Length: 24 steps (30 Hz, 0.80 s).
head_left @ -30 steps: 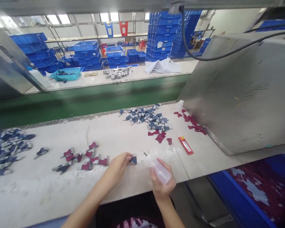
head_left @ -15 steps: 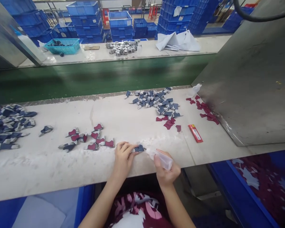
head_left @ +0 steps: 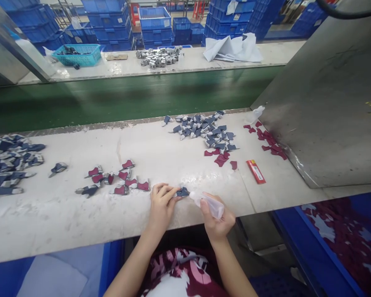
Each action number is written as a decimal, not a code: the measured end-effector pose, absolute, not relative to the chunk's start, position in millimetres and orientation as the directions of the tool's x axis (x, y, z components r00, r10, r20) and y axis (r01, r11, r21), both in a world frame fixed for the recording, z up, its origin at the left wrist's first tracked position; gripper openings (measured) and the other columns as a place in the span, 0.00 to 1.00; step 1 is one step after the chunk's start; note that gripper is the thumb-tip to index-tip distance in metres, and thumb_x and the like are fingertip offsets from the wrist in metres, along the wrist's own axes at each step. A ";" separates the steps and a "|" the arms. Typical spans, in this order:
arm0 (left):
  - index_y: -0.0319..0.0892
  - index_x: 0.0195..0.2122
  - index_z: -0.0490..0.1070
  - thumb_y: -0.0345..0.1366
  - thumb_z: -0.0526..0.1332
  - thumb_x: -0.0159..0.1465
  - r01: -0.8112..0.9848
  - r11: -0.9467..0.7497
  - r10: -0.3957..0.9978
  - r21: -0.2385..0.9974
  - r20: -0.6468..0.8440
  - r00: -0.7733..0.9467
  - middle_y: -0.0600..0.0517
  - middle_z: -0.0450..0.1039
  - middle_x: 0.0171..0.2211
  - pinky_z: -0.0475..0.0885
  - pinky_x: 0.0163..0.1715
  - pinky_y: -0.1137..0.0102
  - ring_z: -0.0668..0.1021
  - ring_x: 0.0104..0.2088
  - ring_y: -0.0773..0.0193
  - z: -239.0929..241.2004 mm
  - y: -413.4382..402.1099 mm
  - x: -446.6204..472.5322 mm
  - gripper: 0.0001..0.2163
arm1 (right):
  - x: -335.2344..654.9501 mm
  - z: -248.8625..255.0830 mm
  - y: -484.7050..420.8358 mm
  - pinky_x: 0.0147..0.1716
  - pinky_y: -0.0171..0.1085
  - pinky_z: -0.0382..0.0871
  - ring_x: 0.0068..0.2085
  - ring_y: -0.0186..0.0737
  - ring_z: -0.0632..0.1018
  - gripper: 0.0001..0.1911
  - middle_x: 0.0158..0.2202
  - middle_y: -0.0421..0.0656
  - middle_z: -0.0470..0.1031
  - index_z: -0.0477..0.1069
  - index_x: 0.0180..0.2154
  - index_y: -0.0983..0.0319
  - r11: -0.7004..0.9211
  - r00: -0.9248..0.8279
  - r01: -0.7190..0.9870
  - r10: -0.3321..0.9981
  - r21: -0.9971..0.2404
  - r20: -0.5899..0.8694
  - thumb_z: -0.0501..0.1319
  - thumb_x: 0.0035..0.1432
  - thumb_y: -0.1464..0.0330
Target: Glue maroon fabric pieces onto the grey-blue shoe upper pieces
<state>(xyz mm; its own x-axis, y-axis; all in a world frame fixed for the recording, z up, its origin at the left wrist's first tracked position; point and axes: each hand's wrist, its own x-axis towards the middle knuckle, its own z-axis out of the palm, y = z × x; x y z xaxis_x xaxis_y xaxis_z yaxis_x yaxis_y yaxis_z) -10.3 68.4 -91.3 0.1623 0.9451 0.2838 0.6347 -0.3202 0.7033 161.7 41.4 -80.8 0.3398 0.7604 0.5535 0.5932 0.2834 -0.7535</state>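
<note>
Between the fingertips of my left hand (head_left: 162, 204) is a small dark-blue and grey part (head_left: 183, 192), held just above or on the white worktable (head_left: 136, 222). My right hand (head_left: 218, 218) is wrapped round a translucent squeeze bottle (head_left: 214, 207). Its narrow tip points left and meets or almost meets the part's right end; I cannot tell which. Left of my left hand lie several similar parts with maroon faces (head_left: 143, 185). A heap of blue and grey parts (head_left: 200, 128) sits beyond my hands, with loose maroon pieces (head_left: 221, 159) at its near edge.
A red packet (head_left: 256, 171) lies right of my hands, before a slanted metal panel (head_left: 334, 111). More blue parts (head_left: 9, 165) are heaped far left. A green belt (head_left: 136, 97) runs behind the table. Blue bins stand below the front edge, one with maroon scraps (head_left: 343, 239).
The camera view has shifted slightly. Both hands keep their grips, and the bottle's tip stays close to the part's right end.
</note>
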 end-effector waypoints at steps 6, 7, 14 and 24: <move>0.48 0.48 0.79 0.32 0.64 0.66 0.632 -0.324 0.943 0.704 0.293 0.158 0.49 0.80 0.39 0.72 0.50 0.55 0.72 0.47 0.51 -91.8 68.0 -9.8 0.10 | 161.3 -85.1 40.5 0.23 0.35 0.75 0.25 0.40 0.81 0.11 0.27 0.44 0.81 0.78 0.35 0.64 0.259 0.370 0.614 0.740 -0.746 0.561 0.64 0.62 0.62; 0.48 0.47 0.79 0.32 0.64 0.66 0.633 -0.325 0.942 0.702 0.298 0.154 0.49 0.81 0.39 0.72 0.50 0.55 0.72 0.47 0.51 -92.0 67.9 -9.6 0.10 | 161.3 -85.8 40.3 0.24 0.35 0.75 0.25 0.40 0.81 0.10 0.27 0.44 0.81 0.78 0.35 0.63 0.256 0.374 0.617 0.737 -0.744 0.563 0.64 0.62 0.63; 0.49 0.48 0.79 0.32 0.64 0.66 0.643 -0.302 0.950 0.704 0.275 0.145 0.49 0.80 0.39 0.72 0.50 0.54 0.72 0.47 0.51 -90.2 67.2 -8.7 0.11 | 162.0 -86.7 37.5 0.23 0.36 0.75 0.24 0.41 0.80 0.10 0.26 0.44 0.80 0.77 0.34 0.63 0.233 0.403 0.643 0.707 -0.730 0.581 0.64 0.62 0.62; 0.50 0.47 0.80 0.32 0.63 0.67 0.650 -0.286 0.955 0.704 0.266 0.132 0.49 0.80 0.38 0.71 0.50 0.54 0.72 0.48 0.50 -91.9 66.8 -7.8 0.10 | 164.8 -94.9 30.3 0.23 0.39 0.73 0.23 0.42 0.79 0.11 0.24 0.43 0.78 0.77 0.31 0.63 0.213 0.496 0.570 0.681 -0.793 0.539 0.64 0.61 0.62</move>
